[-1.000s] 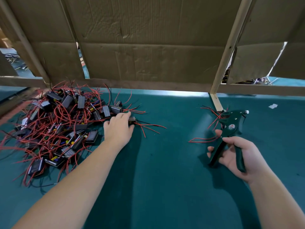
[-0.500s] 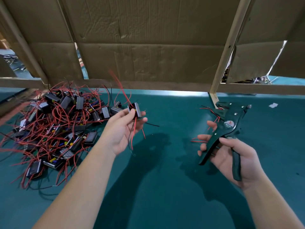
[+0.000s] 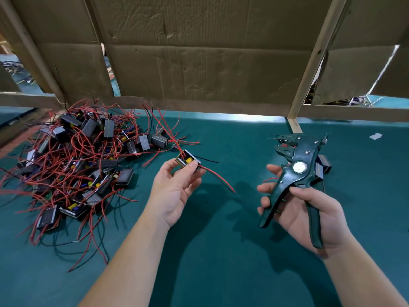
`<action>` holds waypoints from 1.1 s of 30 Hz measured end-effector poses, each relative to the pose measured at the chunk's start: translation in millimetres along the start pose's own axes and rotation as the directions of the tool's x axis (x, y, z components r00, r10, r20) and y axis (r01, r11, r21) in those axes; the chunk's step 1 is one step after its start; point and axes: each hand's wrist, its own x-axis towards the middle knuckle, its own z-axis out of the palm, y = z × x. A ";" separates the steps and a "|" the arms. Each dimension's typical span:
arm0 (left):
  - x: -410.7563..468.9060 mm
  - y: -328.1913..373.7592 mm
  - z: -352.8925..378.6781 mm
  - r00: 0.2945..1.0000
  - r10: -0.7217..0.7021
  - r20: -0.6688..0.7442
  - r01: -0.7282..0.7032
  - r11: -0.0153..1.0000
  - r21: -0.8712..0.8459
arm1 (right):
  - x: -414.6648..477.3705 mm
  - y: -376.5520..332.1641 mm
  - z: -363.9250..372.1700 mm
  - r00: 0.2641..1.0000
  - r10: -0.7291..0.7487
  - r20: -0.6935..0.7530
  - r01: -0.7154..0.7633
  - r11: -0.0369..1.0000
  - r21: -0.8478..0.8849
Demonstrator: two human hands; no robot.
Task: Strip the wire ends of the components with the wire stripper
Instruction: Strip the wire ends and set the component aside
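Now a small component (image 3: pixel 188 161) is pinched between the thumb and fingertips of the left hand (image 3: pixel 174 191), and it is held up over the green table (image 3: pixel 221 262). A red wire (image 3: pixel 219 177) is seen hanging from it toward the right, and a thin black wire (image 3: pixel 208 161) is poking out too. The wire stripper (image 3: pixel 294 173) is held in the right hand (image 3: pixel 309 216). One handle is tucked against the palm under the thumb, and the other fingers are spread loosely behind the second handle, so the handles are left wide apart. The tool and the component are near each other but not touching. To do this step well, the loose end of the red wire should be turned toward the tool's mouth. Only the tip should be slid in, and the handles should be squeezed gently so the metal inside is not cut. The little box should be kept still while the cover is pulled off. Farther left, a big pile of components (image 3: pixel 84 156) with tangled red wires is lying on the table. Just behind the tool, a few other components (image 3: pixel 324 166) are partly hidden. At the far edge, a cardboard wall (image 3: pixel 199 63) is held up by wooden posts (image 3: pixel 314 56).
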 end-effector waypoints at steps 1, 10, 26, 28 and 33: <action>-0.4 0.5 -0.4 1.000 0.009 -0.009 -0.009 1.000 0.005 | -0.4 0.2 0.2 1.000 0.006 -0.002 -0.006 1.000 0.007; -13.2 -15.9 5.0 0.953 0.276 0.128 -0.303 0.891 0.337 | -7.0 9.7 18.0 0.964 0.147 0.223 -0.144 0.989 -0.031; -13.8 -21.9 1.2 0.867 0.435 0.243 -0.433 0.417 0.799 | -6.1 18.7 23.8 0.995 -0.048 0.087 0.053 0.997 -0.064; -15.9 -23.3 1.5 0.847 0.412 0.337 -0.497 0.387 0.776 | -4.3 22.0 24.2 0.998 -0.028 0.048 0.031 0.997 -0.072; -19.4 -27.7 3.2 0.788 0.329 0.520 -0.614 0.368 0.698 | -2.0 23.7 25.3 0.999 -0.037 0.006 0.037 0.997 -0.074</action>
